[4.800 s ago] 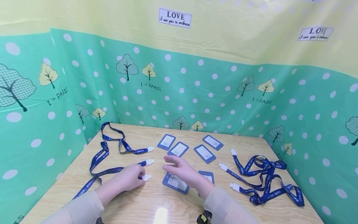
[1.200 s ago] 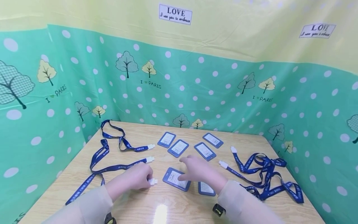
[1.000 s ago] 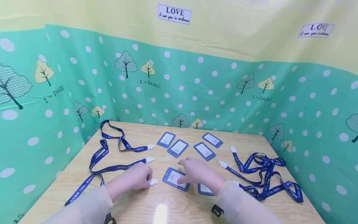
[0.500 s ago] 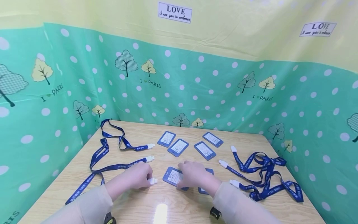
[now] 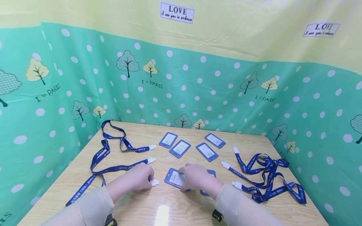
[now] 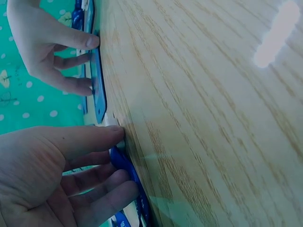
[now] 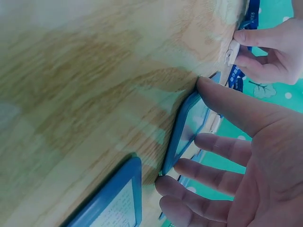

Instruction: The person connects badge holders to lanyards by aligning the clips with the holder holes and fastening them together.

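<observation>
My left hand [image 5: 138, 177] pinches the white plastic clip [image 5: 154, 182] of a blue lanyard between thumb and fingers, low over the table. In the left wrist view the lanyard's blue strap [image 6: 124, 163] trails from the clip under the fingers. To its right, my right hand [image 5: 196, 177] grips a blue card holder [image 5: 172, 178] by its two long edges, thumb on the near edge and fingertips on the far one. The right wrist view shows this holder [image 7: 189, 118] lying almost flat on the table. The slotted end of the holder points toward the clip; its other end is hidden under my hand.
Another card holder [image 5: 212, 173] lies partly under my right wrist. Several more card holders [image 5: 180, 149] lie farther back. Two other lanyards [image 5: 121, 169] stretch along the left; a tangle of lanyards [image 5: 271, 175] lies at the right. A patterned curtain [image 5: 181, 94] surrounds the wooden table.
My left hand has brought the clip right, toward the card holder. My right hand, open above the holders earlier, has come down and taken hold of one by its edges.
</observation>
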Motion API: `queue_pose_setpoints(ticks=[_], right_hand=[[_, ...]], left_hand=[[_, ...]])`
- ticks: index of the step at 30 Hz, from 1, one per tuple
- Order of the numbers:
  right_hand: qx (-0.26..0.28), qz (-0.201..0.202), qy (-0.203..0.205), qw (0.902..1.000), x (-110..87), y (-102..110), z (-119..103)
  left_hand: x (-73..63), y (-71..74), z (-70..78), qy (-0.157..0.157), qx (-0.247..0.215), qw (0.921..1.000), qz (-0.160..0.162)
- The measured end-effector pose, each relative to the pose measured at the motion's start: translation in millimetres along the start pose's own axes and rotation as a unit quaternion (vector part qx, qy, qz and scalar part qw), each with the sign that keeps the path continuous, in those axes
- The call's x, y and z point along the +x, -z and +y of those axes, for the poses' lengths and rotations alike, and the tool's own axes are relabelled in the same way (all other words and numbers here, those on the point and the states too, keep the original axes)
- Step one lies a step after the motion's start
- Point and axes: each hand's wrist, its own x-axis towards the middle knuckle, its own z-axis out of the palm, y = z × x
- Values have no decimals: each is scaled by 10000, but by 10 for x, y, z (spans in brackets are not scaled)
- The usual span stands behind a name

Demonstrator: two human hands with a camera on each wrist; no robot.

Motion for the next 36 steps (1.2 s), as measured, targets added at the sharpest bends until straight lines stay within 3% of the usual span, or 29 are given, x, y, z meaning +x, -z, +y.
queue_pose_setpoints(ticks=[13,27,36], right_hand=[[142,75,61,9999,-23,10,20],[-6,102,537,9985,-50,-18,96],[112,9,624,9980,-115,-24,106]], left_hand=[[-5,-8,2,-37,41,10000,-1],[-5,-5,0,45,-32,10000,-33],[-12,7,11,33,23,10000,-19]])
